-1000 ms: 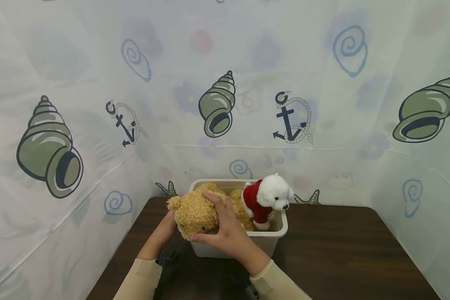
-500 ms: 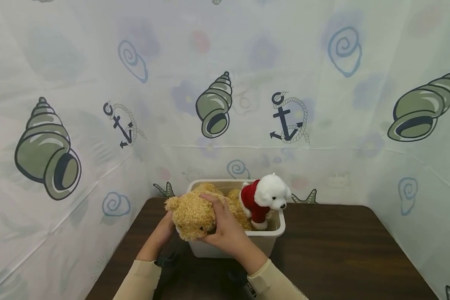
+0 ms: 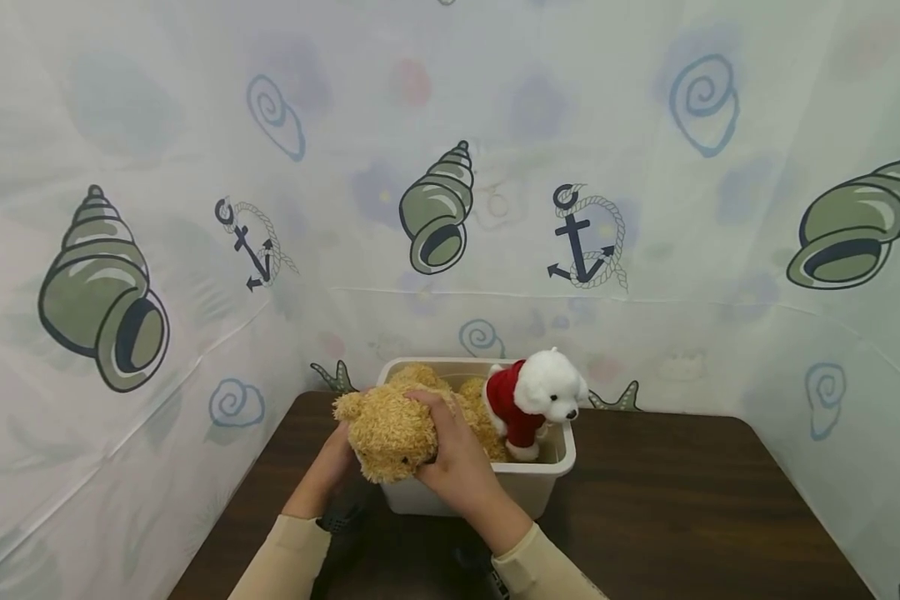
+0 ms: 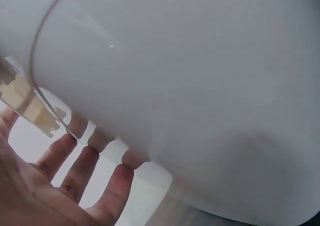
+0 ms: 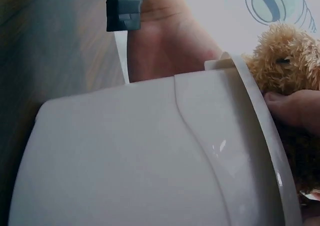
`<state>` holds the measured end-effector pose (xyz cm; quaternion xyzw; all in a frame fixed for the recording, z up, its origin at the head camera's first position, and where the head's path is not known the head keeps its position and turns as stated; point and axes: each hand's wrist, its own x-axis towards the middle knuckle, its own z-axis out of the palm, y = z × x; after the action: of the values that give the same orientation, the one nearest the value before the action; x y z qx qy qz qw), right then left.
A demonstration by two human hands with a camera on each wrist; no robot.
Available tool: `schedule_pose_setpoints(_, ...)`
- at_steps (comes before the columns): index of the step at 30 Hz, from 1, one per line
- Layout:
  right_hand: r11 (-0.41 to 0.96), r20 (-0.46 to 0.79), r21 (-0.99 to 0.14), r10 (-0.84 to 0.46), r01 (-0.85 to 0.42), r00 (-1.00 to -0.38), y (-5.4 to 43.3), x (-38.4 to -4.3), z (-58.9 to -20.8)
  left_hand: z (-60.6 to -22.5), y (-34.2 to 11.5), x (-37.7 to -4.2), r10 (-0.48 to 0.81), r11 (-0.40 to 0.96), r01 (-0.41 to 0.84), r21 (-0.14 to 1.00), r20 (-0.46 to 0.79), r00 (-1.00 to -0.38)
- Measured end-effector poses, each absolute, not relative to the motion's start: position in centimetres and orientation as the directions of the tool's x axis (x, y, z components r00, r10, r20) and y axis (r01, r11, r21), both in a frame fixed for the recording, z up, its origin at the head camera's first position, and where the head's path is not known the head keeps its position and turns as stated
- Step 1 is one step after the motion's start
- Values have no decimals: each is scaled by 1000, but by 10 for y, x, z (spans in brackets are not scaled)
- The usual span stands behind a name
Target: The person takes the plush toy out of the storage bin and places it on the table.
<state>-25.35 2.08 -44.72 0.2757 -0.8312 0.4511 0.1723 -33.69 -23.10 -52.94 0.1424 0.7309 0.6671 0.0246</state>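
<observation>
A curly golden teddy bear lies in the white plastic bin, its head hanging over the near left rim with the face turned down. My right hand grips the bear's head from the right, fingers over the top. In the right wrist view, the right thumb presses into the fur just past the bin's rim. My left hand is at the bin's left end, partly hidden behind the bear's head. In the left wrist view, its extended fingertips touch the bin's glossy outer wall.
A white plush dog in a red sweater sits in the right end of the bin, head above the rim. The bin stands on a dark brown table. A shell-and-anchor printed curtain surrounds the table.
My right thumb's tip has slipped out of sight under the bear's head. Both hands, the bear and the dog otherwise stay in place; the head view shifts slightly.
</observation>
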Motion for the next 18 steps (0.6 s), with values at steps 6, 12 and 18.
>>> schedule_pose_setpoints(6, 466, 580, -619, -271, -632, -768, 20, -252, -448, -531, -226, -343, 229, 24, 186, 982, 175, -958)
schedule_pose_setpoints(12, 431, 609, -631, -240, -645, -756, 21, -253, -444, -532, -221, -348, 213, -21, 214, 977, 213, -953)
schedule_pose_setpoints(18, 423, 666, -594, -219, -685, -713, 22, -253, -443, -530, -217, -349, 214, -63, 186, 980, 195, -957)
